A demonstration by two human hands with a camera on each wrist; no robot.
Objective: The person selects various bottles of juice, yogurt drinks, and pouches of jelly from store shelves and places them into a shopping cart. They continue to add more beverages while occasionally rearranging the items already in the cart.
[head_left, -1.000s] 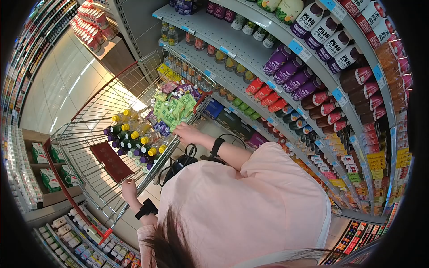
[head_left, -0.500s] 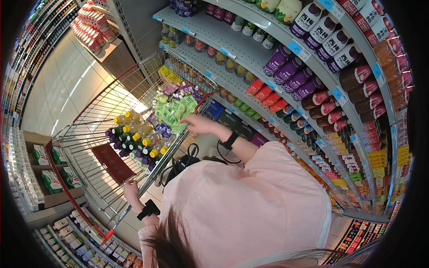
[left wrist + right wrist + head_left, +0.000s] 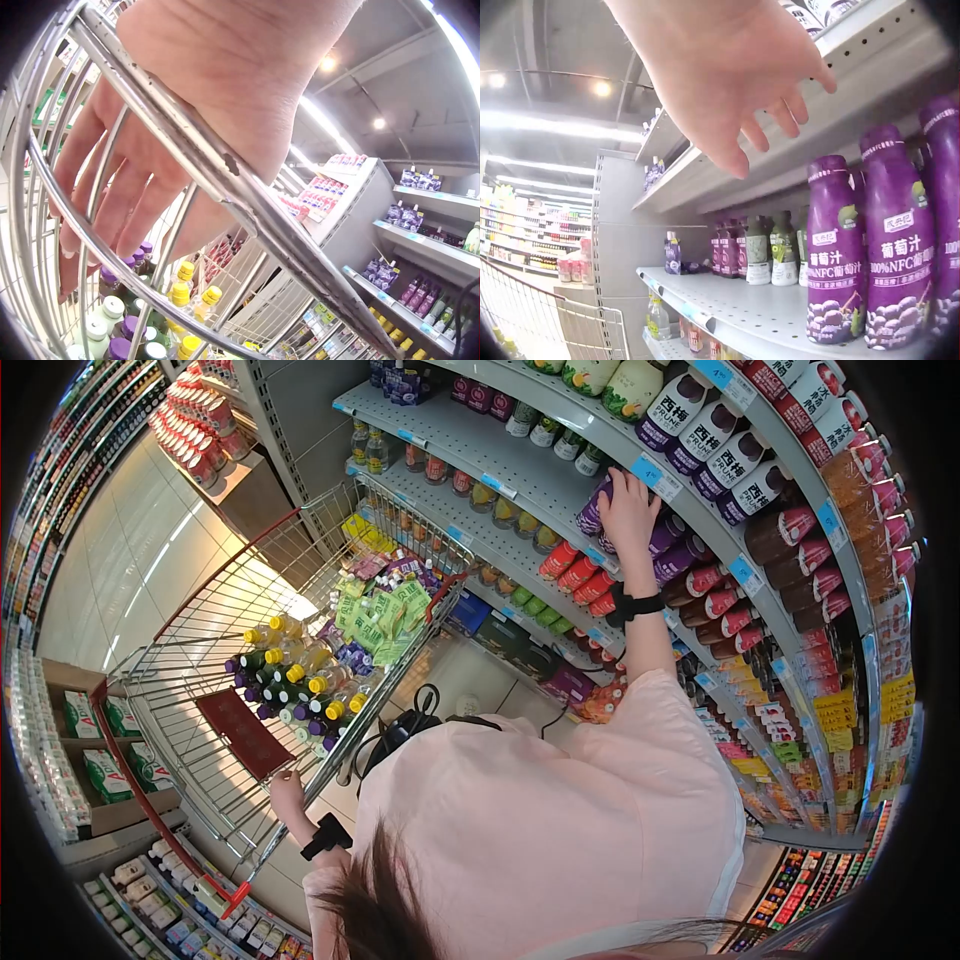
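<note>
My right hand (image 3: 628, 512) is raised to the shelf, over a row of purple grape juice bottles (image 3: 835, 255). In the right wrist view that hand (image 3: 731, 86) hangs above and left of the bottle necks, fingers spread and bent a little, holding nothing. My left hand (image 3: 287, 793) rests at the near side of the metal shopping cart (image 3: 243, 732). From the left wrist camera, the left hand (image 3: 202, 90) lies over the cart's rail (image 3: 232, 165), its fingers hanging extended inside, above bottles with purple, white and yellow caps (image 3: 180, 292).
Bottles with yellow and purple caps (image 3: 315, 685) and green pouches (image 3: 385, 615) lie in the cart. White-labelled prune bottles (image 3: 712, 440) stand on the shelf above the grape juice, red-wrapped bottles (image 3: 577, 573) below. A box display of red cans (image 3: 200, 450) stands beyond the cart.
My right hand has left the cart's edge and moved up and right to the grape juice bottles on the shelf. The left hand stays at the cart.
</note>
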